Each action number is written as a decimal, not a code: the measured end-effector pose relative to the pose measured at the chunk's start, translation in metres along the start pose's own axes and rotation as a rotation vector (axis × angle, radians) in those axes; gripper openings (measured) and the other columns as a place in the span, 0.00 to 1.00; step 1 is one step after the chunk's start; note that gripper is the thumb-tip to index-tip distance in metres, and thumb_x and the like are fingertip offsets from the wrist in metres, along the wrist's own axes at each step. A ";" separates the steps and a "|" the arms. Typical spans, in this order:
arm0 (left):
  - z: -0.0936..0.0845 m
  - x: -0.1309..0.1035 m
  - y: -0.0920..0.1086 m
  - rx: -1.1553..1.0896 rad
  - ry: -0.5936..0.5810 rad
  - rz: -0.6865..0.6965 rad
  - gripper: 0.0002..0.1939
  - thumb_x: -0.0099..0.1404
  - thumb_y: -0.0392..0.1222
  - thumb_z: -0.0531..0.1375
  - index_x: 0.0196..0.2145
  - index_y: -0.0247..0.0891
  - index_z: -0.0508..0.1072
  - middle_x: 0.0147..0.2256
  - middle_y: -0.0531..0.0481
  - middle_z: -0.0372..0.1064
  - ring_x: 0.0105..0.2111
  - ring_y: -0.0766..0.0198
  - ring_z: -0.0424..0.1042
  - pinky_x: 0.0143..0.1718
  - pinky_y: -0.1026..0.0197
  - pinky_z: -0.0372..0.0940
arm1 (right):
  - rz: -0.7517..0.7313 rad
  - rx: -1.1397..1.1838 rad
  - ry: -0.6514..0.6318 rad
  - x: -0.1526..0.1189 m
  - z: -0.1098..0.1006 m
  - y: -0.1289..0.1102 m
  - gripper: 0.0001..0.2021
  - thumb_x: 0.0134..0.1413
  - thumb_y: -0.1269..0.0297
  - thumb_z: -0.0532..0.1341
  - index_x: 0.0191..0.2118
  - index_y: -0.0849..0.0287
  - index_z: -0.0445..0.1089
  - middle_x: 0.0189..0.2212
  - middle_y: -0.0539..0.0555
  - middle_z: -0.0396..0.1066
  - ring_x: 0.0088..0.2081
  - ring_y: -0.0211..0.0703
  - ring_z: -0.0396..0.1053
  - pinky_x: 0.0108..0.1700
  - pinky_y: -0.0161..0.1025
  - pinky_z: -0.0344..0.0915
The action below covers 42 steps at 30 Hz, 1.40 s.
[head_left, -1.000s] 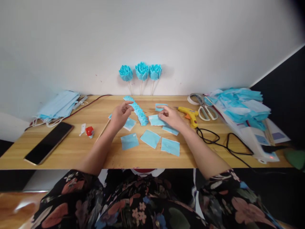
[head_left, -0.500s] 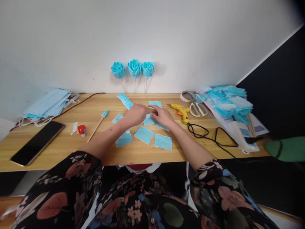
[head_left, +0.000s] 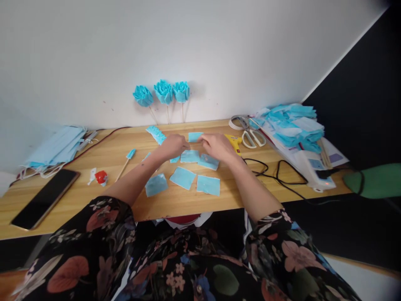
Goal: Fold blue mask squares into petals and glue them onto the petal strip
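My left hand [head_left: 175, 146] is closed, fingers curled downward, between a blue gathered strip [head_left: 156, 133] and the flat blue fabric pieces. What its fingertips hold, if anything, is hidden. Across from it, my right hand [head_left: 216, 145] is also closed, its fingertips at the right edge of a blue rectangle [head_left: 195, 137]; whether they grip it I cannot tell. Nearer me lie more blue rectangles [head_left: 182, 178], [head_left: 208, 185], several in all, some with shiny spots. To the left rests a wooden stick with a blue rolled tip [head_left: 130, 154].
Three blue fabric flowers [head_left: 163, 92] on sticks lean against the wall. A yellow glue gun [head_left: 234, 142], scissors [head_left: 253, 138] and a black cord are right, beside a blue fabric pile [head_left: 288, 123]. Masks [head_left: 56, 146], a phone [head_left: 45, 199] and a red wrapper [head_left: 101, 177] are left.
My hands have moved apart from being together over the blue pieces, uncovering the rectangles between them. The whole view has shifted slightly, so the table's things appear further left.
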<state>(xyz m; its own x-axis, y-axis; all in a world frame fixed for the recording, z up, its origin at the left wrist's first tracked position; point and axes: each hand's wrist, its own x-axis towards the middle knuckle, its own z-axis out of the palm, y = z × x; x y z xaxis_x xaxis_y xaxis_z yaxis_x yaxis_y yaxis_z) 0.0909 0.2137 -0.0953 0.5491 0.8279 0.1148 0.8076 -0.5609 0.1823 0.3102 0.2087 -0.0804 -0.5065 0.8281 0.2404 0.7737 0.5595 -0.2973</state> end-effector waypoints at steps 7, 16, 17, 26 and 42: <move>0.003 -0.001 -0.002 0.029 0.055 -0.062 0.21 0.61 0.32 0.51 0.38 0.39 0.85 0.36 0.43 0.78 0.39 0.55 0.75 0.40 0.58 0.64 | -0.152 -0.108 -0.140 0.003 0.025 -0.001 0.17 0.62 0.75 0.54 0.44 0.56 0.80 0.46 0.60 0.79 0.49 0.54 0.73 0.50 0.46 0.61; 0.000 -0.043 0.049 0.074 0.025 -0.039 0.22 0.64 0.31 0.50 0.42 0.40 0.83 0.35 0.44 0.78 0.36 0.56 0.75 0.40 0.56 0.67 | -0.088 -0.057 -0.140 0.004 0.034 0.000 0.18 0.64 0.74 0.54 0.49 0.54 0.78 0.45 0.61 0.77 0.47 0.54 0.71 0.46 0.46 0.61; 0.002 -0.046 0.057 0.087 0.014 -0.006 0.22 0.65 0.30 0.50 0.43 0.41 0.83 0.34 0.44 0.78 0.35 0.56 0.75 0.39 0.56 0.67 | -0.083 -0.056 -0.147 0.004 0.035 0.001 0.18 0.63 0.75 0.54 0.49 0.54 0.79 0.45 0.61 0.77 0.47 0.53 0.71 0.46 0.45 0.61; 0.012 -0.047 0.093 0.037 -0.126 -0.014 0.18 0.67 0.32 0.52 0.44 0.36 0.81 0.37 0.40 0.79 0.37 0.51 0.77 0.42 0.51 0.67 | -0.084 0.092 -0.075 0.008 0.032 0.005 0.19 0.59 0.77 0.53 0.44 0.55 0.78 0.46 0.55 0.79 0.48 0.47 0.73 0.50 0.41 0.63; -0.026 -0.152 0.010 -0.211 0.396 -0.439 0.17 0.67 0.41 0.53 0.45 0.40 0.81 0.36 0.46 0.78 0.33 0.59 0.73 0.39 0.57 0.67 | 0.042 0.017 0.067 0.003 0.014 0.007 0.19 0.66 0.69 0.52 0.59 0.58 0.69 0.42 0.57 0.81 0.46 0.54 0.75 0.53 0.49 0.61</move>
<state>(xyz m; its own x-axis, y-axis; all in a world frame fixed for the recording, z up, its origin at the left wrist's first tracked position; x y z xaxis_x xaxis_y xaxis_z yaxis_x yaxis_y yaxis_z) 0.0098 0.0831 -0.0856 0.0214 0.9434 0.3309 0.8574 -0.1876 0.4792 0.3086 0.2159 -0.0945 -0.4471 0.8468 0.2882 0.7869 0.5256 -0.3234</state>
